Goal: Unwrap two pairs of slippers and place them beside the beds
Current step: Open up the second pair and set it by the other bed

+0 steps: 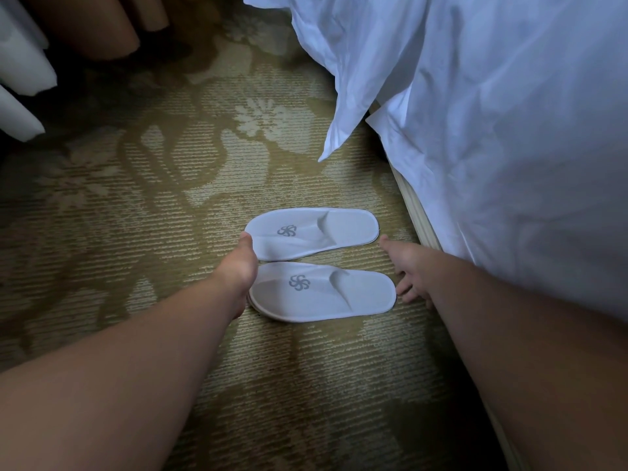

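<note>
Lying side by side: a far slipper point(312, 232) and a near slipper point(323, 290), both white and unwrapped, are pictured on a green-and-cream flowered carpet point(136, 198).
Markings: a grey swirl emblem is printed on the toe part of each.
Direction: both toes are turned to the left and both heels to the right, toward the bed point(509, 130). The two are laid parallel and very close together.
Left hand point(238, 263): placed at the toe ends, with the thumb laid against the toe of the far slipper. The fingers are hidden behind the hand, so whether anything is gripped cannot be told.
Right hand point(411, 270): held at the heel ends with fingers spread and loose, nothing gripped. The fingertips are seen at the heel of the near slipper.
Bedside: rumpled white sheets are draped down on the right, above a pale base board point(418, 212) just beyond the heels.
Background: white and brown curtain folds point(102, 28) are glimpsed at upper left.
</note>
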`<state>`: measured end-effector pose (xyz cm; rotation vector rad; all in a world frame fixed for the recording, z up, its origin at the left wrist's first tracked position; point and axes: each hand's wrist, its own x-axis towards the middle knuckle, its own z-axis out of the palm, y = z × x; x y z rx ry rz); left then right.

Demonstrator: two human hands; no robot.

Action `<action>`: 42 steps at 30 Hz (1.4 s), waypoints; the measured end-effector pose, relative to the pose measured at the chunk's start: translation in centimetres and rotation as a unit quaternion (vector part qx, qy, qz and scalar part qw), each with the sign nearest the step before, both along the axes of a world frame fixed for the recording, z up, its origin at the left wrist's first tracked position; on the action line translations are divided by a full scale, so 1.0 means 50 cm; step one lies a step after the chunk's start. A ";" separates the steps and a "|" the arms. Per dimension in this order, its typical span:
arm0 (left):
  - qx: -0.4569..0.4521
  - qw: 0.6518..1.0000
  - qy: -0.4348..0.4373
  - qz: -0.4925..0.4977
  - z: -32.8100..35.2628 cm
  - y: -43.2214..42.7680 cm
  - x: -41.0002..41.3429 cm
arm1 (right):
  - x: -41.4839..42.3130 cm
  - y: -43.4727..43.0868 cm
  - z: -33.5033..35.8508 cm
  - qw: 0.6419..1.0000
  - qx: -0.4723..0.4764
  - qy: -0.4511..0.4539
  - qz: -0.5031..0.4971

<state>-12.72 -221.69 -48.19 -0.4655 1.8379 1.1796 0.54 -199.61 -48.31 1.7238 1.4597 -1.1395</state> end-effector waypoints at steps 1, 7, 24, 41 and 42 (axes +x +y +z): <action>-0.001 1.000 -0.002 0.004 -0.001 -0.001 0.000 | -0.001 0.000 0.000 1.000 0.001 0.003 -0.001; -0.007 1.000 -0.006 -0.001 0.002 -0.001 0.001 | -0.002 0.004 -0.001 0.999 0.017 0.024 -0.016; -0.024 1.000 -0.006 0.004 -0.006 -0.003 -0.003 | -0.010 -0.012 0.025 0.989 0.044 0.119 -0.073; -0.042 0.999 -0.026 -0.018 0.001 -0.002 0.001 | -0.018 -0.011 0.029 0.988 0.068 0.127 -0.063; -0.041 0.999 -0.026 -0.019 -0.001 -0.001 0.000 | -0.019 -0.011 0.029 0.987 0.066 0.128 -0.063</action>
